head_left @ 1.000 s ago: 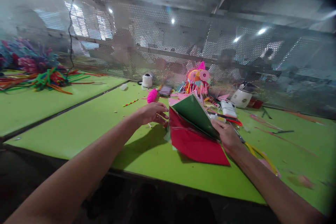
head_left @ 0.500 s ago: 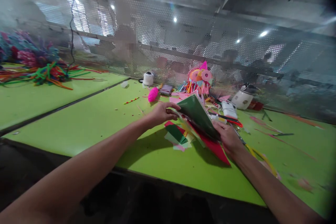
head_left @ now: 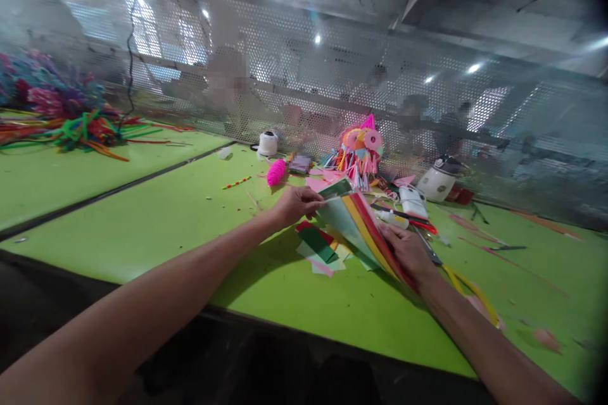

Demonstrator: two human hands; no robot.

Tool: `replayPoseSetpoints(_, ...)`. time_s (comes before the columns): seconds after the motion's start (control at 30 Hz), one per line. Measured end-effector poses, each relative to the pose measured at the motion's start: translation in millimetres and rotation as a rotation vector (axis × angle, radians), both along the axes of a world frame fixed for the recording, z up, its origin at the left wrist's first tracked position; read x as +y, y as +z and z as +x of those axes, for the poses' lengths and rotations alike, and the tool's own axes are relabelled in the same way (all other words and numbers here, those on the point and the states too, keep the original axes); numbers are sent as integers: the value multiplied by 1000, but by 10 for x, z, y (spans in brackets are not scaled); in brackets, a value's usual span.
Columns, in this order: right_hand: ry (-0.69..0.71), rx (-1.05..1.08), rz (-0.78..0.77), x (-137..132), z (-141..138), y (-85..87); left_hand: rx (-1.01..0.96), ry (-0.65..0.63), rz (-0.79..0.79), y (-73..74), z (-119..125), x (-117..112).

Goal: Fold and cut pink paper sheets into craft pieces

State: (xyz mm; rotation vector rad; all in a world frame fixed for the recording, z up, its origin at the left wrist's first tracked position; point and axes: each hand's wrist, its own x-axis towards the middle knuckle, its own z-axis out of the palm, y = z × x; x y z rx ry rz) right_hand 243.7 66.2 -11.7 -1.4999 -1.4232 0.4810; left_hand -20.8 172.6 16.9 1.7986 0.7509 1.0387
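A fanned stack of coloured paper sheets (head_left: 354, 221), pale green, yellow and red, is raised on edge above the green table (head_left: 142, 221). My left hand (head_left: 297, 202) pinches the stack's upper left corner. My right hand (head_left: 408, 250) grips its lower right edge from behind. Under the lifted sheets lie small paper offcuts (head_left: 320, 247), green, red and pale.
A pink yarn ball (head_left: 276, 172), a white tape roll (head_left: 267, 143), a colourful tasselled paper craft (head_left: 358, 145) and a white appliance (head_left: 437, 180) stand behind. Pipe cleaners (head_left: 71, 133) pile up at far left. A perforated screen (head_left: 332, 76) closes the back, with people beyond.
The large red sheet that lay flat has been lifted into the stack, baring offcuts beneath. My left hand moved right onto the stack's corner, and the sheets now fan out, hiding the green one.
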Motion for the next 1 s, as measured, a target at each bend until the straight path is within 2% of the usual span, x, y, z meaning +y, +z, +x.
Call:
replayPoseSetpoints(0.23,-17,8,-86,-36,-45,71,-10,-17,25,-16,-1,16)
replayPoseSetpoints(0.5,55,185,-70,46,10,-155,-14,-100,69,-23,-59,17)
replayPoseSetpoints(0.63,25,232,-54,50,6,-151,21,-136,140,7,-97,-31)
replayPoseSetpoints(0.77,73,248,-66,3,-60,-68,56,-136,34,43,-152,-56)
replayPoseSetpoints(0.9,141,451,-69,-32,-135,-14,82,-176,-136,59,-185,-37)
replayPoseSetpoints(0.93,147,469,-65,-38,-146,-5,92,-160,-165,59,-181,-34)
replayPoseSetpoints(1.0,153,423,-53,-50,-159,10,178,-46,-168,58,-162,-38)
